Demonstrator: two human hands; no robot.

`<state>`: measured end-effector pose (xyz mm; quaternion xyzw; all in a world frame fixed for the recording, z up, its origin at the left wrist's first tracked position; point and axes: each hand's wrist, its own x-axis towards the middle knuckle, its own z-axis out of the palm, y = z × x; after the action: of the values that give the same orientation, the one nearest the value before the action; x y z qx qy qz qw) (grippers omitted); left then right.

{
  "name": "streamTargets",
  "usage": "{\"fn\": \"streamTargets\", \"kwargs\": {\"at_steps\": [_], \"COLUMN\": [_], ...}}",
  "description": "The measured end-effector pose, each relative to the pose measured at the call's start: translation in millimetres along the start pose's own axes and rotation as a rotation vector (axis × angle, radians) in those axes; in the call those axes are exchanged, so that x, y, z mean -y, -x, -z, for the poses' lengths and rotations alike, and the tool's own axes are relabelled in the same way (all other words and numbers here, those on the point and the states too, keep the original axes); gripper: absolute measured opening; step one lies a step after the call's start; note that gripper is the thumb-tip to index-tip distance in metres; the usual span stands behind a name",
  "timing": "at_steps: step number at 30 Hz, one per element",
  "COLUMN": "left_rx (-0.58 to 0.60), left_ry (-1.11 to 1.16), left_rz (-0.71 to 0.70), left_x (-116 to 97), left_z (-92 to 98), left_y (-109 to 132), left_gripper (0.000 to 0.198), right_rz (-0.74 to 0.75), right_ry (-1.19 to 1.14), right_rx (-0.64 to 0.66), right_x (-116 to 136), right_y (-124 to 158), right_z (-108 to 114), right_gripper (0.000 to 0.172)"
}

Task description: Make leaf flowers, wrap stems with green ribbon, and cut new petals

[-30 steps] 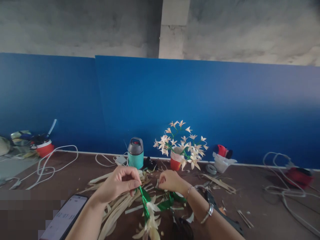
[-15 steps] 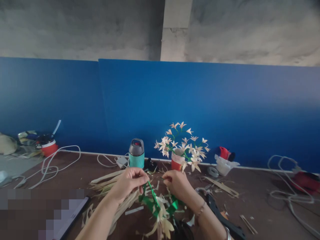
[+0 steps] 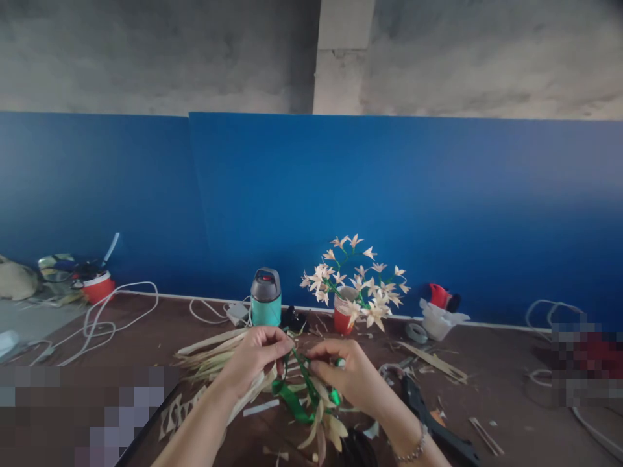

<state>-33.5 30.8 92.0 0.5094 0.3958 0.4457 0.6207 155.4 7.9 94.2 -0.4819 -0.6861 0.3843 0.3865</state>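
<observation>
The brown bench (image 3: 525,428) bears pale strips (image 3: 209,357), a turquoise container (image 3: 266,312), a white adapter (image 3: 238,314), a red cup (image 3: 342,323), a tape roll (image 3: 420,338) and a white tub (image 3: 438,322).

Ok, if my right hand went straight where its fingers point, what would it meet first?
Your right hand would probably meet the thin green stem, with your bare left hand just beyond; depth and contact are unclear.

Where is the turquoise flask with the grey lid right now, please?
In the head view, the turquoise flask stands left of centre, before the blue partition, just beyond the left hand.
</observation>
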Motion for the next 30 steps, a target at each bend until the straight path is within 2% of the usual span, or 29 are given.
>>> {"fn": "streamTargets", "kwargs": {"at_steps": [17, 24, 30], "left_rx": [-0.035, -0.132, -0.211], "left_ry": [-0.064, -0.142, -0.178], "left_rz": [-0.011, -0.067, -0.085], "left_x": [5, -1, 10], "left_z": [-1.3, -10.1, -10.5], "left_y": [-2, 1, -4], "left_gripper": [0.029, 0.027, 0.028], "right_rz": [0.028, 0.021, 0.061], "right_ry": [0.076, 0.113, 0.272], "right_rx": [-0.095, -0.117, -0.182], "right_x": [-1, -1, 4], "right_y": [0, 1, 4], "right_z": [1, 0, -4], "right_gripper": [0.016, 0.018, 0.016]}}
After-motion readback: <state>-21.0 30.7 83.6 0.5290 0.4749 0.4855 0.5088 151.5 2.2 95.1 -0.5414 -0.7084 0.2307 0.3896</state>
